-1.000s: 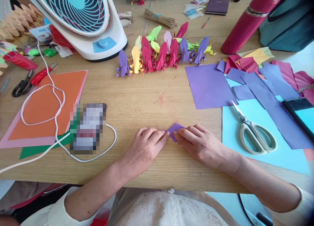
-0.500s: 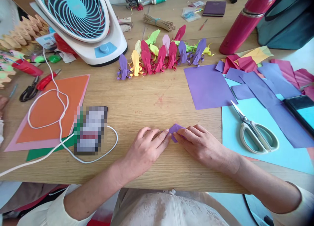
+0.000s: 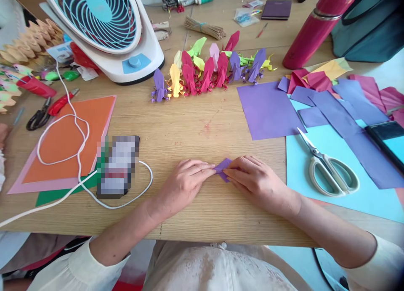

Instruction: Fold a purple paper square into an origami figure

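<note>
The left grip (image 3: 187,183) and right grip (image 3: 257,181) were pinched onto opposite sides of the small folded purple paper (image 3: 224,165) between them, seemingly to steady it against the bench (image 3: 189,131). Scissors (image 3: 330,173) lay right of both, probably for easy reach.

Craft workspace, wooden tabletop (image 3: 195,123), folded paper figures (image 3: 207,74), scissors (image 3: 317,154), coloured paper sheets (image 3: 269,111)

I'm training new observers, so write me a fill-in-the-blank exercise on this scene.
Between the left hand and right hand is a small folded paper piece coloured ____.
Pale-handled metal scissors lie nearer the ____ hand.
The pink rectangular paper sheet lies partly beneath another sheet coloured ____.
Missing words: purple; right; orange.
</note>
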Tool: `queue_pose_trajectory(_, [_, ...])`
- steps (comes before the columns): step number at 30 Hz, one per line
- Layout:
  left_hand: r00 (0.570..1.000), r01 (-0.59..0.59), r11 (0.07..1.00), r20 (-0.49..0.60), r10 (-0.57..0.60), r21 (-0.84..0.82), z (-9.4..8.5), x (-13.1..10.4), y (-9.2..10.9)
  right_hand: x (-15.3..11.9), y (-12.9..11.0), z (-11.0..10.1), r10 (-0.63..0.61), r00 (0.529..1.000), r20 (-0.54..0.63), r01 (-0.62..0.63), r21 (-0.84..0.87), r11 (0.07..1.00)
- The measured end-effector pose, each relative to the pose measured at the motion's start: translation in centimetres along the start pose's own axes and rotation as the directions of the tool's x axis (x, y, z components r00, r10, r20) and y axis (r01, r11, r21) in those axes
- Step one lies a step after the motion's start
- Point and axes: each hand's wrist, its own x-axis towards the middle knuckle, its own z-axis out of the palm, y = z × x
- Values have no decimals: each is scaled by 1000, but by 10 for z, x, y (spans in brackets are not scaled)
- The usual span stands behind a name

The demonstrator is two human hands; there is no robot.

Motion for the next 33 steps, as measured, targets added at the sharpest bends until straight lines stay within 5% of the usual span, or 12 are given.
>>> queue_pose_trajectory(18, [995,66,994,-66,-72,-91,11,18,-2,6,-4,6,155,987,-35,-152,68,986])
queue_pose_trajectory(33, [964,249,961,-62,-257,-122,11,20,4,13,-8,9,287,958,-2,-283,176,943])
